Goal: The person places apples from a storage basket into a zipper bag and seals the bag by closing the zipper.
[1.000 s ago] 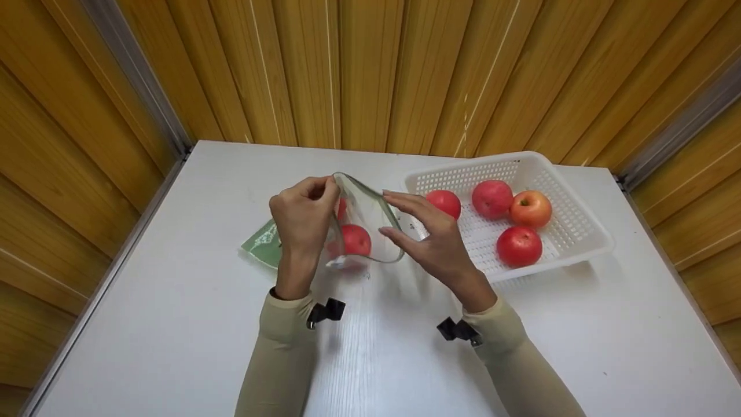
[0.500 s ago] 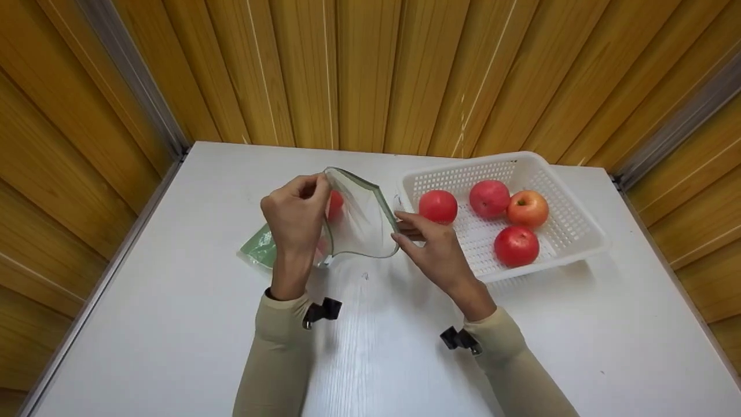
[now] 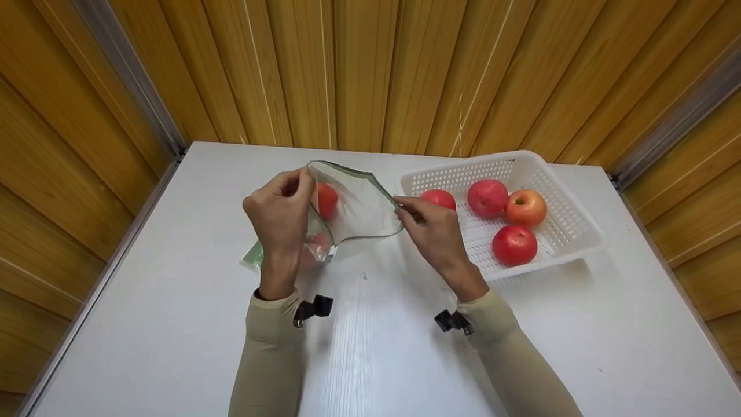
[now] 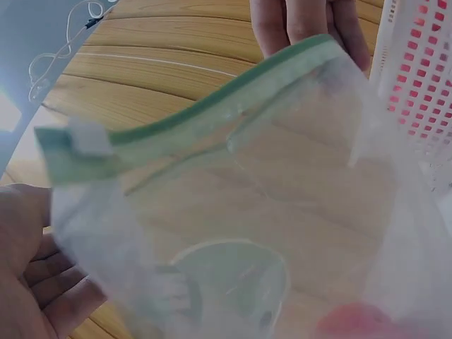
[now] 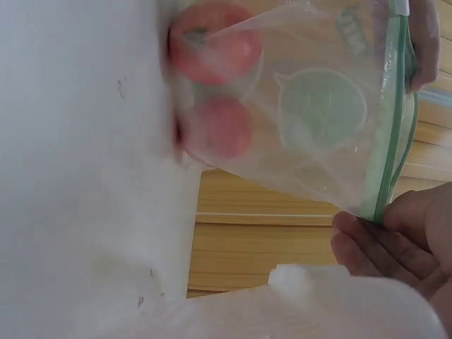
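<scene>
A clear zip bag with a green edge (image 3: pixel 362 205) is stretched between my two hands, its mouth spread wide. My left hand (image 3: pixel 281 217) pinches the left side of the rim. At the right corner, thumb and fingers of my right hand (image 3: pixel 431 234) pinch the rim. Two red apples sit low inside the bag; the right wrist view shows an upper apple (image 5: pixel 215 44) and a lower apple (image 5: pixel 222 128) through the film. A slider (image 3: pixel 332 251) hangs at the mouth's near edge. Pale green print (image 5: pixel 323 109) marks the bag's side.
Right of the bag stands a white perforated basket (image 3: pixel 587 243) holding several red apples, one apple (image 3: pixel 514 245) near its front. A green-printed plastic piece (image 3: pixel 253 256) lies on the white table (image 3: pixel 173 289) beyond my left wrist. Wood-patterned panels (image 3: pixel 365 75) rise behind.
My right hand has gone from loosely spread beside the rim to pinching it. My left hand has shifted left, and the bag's mouth has widened.
</scene>
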A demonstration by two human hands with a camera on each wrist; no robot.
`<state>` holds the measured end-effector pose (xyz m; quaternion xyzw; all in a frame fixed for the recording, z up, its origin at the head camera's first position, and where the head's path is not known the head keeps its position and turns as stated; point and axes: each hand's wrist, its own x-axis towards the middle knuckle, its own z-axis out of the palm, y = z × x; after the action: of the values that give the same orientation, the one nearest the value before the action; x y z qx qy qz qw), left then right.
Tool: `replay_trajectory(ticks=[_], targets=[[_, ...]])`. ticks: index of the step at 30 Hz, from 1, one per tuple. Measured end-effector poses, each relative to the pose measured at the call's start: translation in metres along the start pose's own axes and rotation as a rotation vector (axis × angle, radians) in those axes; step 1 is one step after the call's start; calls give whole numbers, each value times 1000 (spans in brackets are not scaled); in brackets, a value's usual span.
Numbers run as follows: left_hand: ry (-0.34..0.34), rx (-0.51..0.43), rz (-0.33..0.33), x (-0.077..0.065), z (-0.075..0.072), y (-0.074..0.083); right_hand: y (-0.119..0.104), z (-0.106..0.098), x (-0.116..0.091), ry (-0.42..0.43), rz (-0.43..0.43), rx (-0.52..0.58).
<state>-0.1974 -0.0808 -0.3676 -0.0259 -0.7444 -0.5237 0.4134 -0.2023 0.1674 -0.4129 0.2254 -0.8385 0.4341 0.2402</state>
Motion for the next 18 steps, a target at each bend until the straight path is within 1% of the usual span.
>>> replay_trajectory(ticks=[4, 8, 12, 18], targets=[[52, -14, 37, 5, -7, -1, 4, -3, 17, 71, -76, -39], [92, -28, 75, 8, -10, -2, 5, -5, 28, 101, -132, -67], [118, -44, 98, 9, -10, -1, 5, -5, 35, 119, -141, -97], [149, -59, 116, 8, -10, 2, 5, -5, 40, 139, -131, -99]])
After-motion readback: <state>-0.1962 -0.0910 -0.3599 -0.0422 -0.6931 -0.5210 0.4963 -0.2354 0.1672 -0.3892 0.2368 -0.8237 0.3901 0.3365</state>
